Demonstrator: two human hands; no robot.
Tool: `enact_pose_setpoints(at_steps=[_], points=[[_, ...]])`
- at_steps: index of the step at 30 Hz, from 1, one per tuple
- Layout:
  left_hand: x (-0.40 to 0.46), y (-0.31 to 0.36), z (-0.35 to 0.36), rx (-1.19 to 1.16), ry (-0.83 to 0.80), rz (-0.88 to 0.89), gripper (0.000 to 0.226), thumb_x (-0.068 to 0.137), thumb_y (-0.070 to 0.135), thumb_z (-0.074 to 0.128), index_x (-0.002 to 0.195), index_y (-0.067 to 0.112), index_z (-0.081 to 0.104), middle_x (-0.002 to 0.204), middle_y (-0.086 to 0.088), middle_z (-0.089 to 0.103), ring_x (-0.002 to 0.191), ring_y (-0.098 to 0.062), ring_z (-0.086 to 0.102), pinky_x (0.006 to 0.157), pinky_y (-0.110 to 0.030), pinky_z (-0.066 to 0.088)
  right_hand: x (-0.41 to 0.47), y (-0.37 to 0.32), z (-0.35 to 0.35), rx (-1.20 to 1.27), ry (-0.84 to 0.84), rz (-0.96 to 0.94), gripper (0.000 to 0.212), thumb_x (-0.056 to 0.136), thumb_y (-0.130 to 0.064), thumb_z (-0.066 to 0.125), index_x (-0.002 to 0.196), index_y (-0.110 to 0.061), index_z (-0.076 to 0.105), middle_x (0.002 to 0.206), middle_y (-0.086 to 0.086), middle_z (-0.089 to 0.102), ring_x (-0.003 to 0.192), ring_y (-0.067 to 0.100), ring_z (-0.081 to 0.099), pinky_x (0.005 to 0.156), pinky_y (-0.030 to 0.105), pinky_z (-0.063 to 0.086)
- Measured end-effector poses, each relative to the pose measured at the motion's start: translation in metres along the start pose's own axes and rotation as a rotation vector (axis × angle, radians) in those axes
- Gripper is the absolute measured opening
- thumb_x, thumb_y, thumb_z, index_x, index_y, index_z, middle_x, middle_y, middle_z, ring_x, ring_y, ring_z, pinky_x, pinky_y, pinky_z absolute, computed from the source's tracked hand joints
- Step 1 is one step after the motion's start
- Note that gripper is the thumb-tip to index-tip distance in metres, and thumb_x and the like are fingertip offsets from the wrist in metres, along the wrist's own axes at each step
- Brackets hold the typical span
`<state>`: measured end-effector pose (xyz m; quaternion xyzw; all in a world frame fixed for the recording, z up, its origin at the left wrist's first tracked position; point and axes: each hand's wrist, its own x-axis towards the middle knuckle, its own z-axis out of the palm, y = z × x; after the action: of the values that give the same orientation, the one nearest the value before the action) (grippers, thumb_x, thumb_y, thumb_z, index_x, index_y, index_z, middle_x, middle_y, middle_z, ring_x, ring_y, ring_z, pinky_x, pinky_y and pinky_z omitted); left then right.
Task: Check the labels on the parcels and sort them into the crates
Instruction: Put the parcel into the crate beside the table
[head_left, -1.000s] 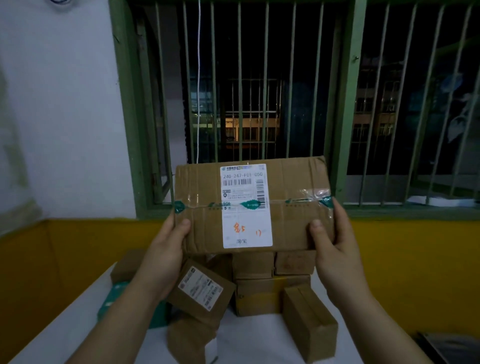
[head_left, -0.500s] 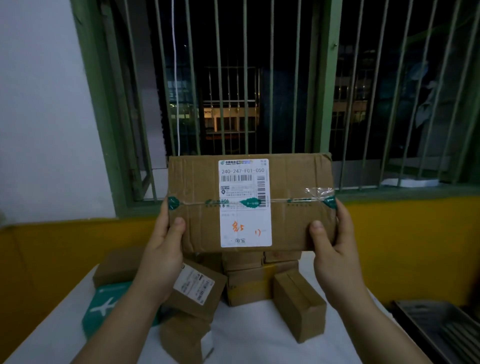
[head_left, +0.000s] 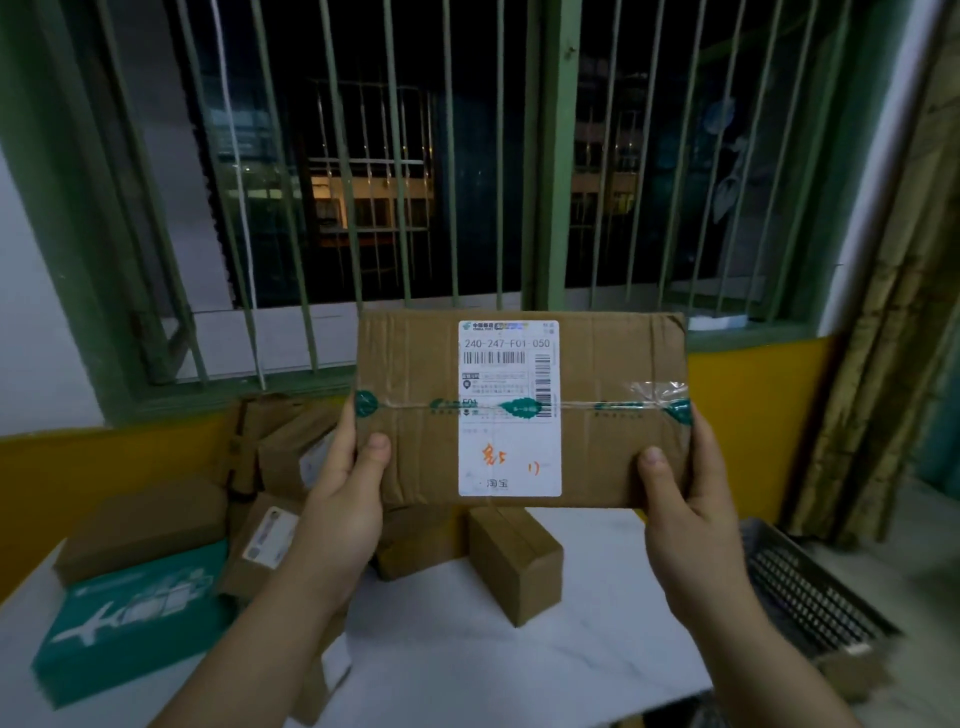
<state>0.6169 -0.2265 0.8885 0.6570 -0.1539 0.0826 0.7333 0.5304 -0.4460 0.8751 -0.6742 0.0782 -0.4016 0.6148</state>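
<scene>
Labelled parcel (head_left: 613, 410) upright between left hand (head_left: 340, 512) and right hand (head_left: 685, 512) grip.

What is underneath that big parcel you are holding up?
Below the held parcel, small brown boxes sit on the white table. The parcel and left hand hide part of the pile.

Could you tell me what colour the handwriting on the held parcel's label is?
Orange handwriting on the white label, in the head view.
</scene>
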Motion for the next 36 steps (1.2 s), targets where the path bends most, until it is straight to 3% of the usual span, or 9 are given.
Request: enact_pose_setpoints(at_steps=[4, 10, 14, 17, 18, 20, 25, 29, 36], points=[[0.002, -0.009, 0.054, -0.026, -0.018, -0.002, 0.040, 0.102, 0.028, 0.040, 0.115, 0.064, 0.027, 0.109, 0.032, 0.050, 0.123, -0.011, 0.048, 0.108, -0.035, 0.037, 0.018, 0.002, -0.051, -0.043, 0.036, 0.012, 0.055, 0.099, -0.022, 0.048, 0.149, -0.036, 0.029, 0.141, -0.013, 0.042, 0.128, 0.008, 0.042, 0.101, 0.030, 0.039], [-0.003, -0.020, 0.164, -0.061, -0.128, -0.008, 0.043, 0.102, 0.024, 0.039, 0.115, 0.064, 0.032, 0.119, 0.027, 0.054, 0.123, -0.008, 0.050, 0.110, -0.035, 0.036, 0.054, 0.017, -0.147, -0.103, 0.149, -0.006, 0.055, 0.099, -0.020, 0.050, 0.148, -0.035, 0.031, 0.138, -0.013, 0.043, 0.126, 0.007, 0.042, 0.101, 0.026, 0.036], [-0.015, -0.030, 0.231, -0.070, -0.176, -0.039, 0.035, 0.103, 0.031, 0.038, 0.118, 0.059, 0.024, 0.106, 0.034, 0.048, 0.103, 0.010, 0.049, 0.082, -0.009, 0.044, 0.066, 0.024, -0.208, -0.159, 0.208, -0.002, 0.055, 0.099, -0.022, 0.050, 0.148, -0.037, 0.031, 0.135, -0.016, 0.045, 0.122, 0.003, 0.044, 0.093, 0.017, 0.035], [-0.019, -0.041, 0.278, -0.055, -0.260, -0.055, 0.033, 0.101, 0.041, 0.040, 0.123, 0.063, 0.030, 0.129, 0.025, 0.050, 0.130, -0.009, 0.043, 0.109, -0.032, 0.036, 0.074, 0.030, -0.253, -0.184, 0.264, 0.012, 0.054, 0.099, -0.023, 0.050, 0.147, -0.039, 0.032, 0.137, -0.015, 0.046, 0.122, 0.003, 0.045, 0.094, 0.016, 0.038], [-0.020, -0.044, 0.291, -0.067, -0.283, -0.051, 0.035, 0.103, 0.034, 0.037, 0.125, 0.060, 0.027, 0.127, 0.025, 0.049, 0.130, -0.008, 0.042, 0.110, -0.027, 0.031, 0.076, 0.031, -0.264, -0.190, 0.279, 0.015, 0.054, 0.099, -0.024, 0.050, 0.147, -0.040, 0.032, 0.137, -0.014, 0.046, 0.123, 0.006, 0.046, 0.099, 0.023, 0.040], [-0.027, -0.044, 0.318, -0.073, -0.324, -0.048, 0.038, 0.104, 0.025, 0.034, 0.126, 0.053, 0.021, 0.116, 0.028, 0.046, 0.124, -0.004, 0.041, 0.100, -0.011, 0.027, 0.079, 0.033, -0.286, -0.203, 0.313, 0.027, 0.053, 0.099, -0.024, 0.050, 0.146, -0.041, 0.033, 0.136, -0.013, 0.049, 0.124, 0.009, 0.048, 0.105, 0.034, 0.041], [-0.019, -0.060, 0.370, -0.137, -0.421, -0.096, 0.043, 0.103, 0.022, 0.035, 0.133, 0.051, 0.024, 0.115, 0.030, 0.051, 0.113, -0.001, 0.053, 0.094, -0.023, 0.043, 0.091, 0.040, -0.326, -0.225, 0.388, 0.027, 0.052, 0.099, -0.019, 0.049, 0.146, -0.037, 0.035, 0.135, -0.012, 0.050, 0.121, 0.006, 0.049, 0.098, 0.025, 0.040], [-0.004, -0.083, 0.410, -0.163, -0.482, -0.166, 0.052, 0.101, 0.028, 0.038, 0.148, 0.044, 0.021, 0.136, 0.018, 0.047, 0.127, -0.011, 0.046, 0.103, -0.033, 0.039, 0.112, 0.055, -0.349, -0.241, 0.430, 0.035, 0.049, 0.099, -0.017, 0.049, 0.139, -0.042, 0.037, 0.123, -0.019, 0.052, 0.107, -0.009, 0.051, 0.082, 0.009, 0.038], [0.038, -0.131, 0.492, -0.206, -0.519, -0.233, 0.055, 0.101, 0.025, 0.038, 0.151, 0.036, 0.017, 0.137, 0.016, 0.039, 0.127, -0.010, 0.042, 0.100, -0.030, 0.037, 0.176, 0.103, -0.386, -0.266, 0.462, 0.067, 0.048, 0.099, -0.016, 0.050, 0.133, -0.046, 0.037, 0.123, -0.024, 0.052, 0.112, -0.007, 0.053, 0.091, 0.019, 0.042]])
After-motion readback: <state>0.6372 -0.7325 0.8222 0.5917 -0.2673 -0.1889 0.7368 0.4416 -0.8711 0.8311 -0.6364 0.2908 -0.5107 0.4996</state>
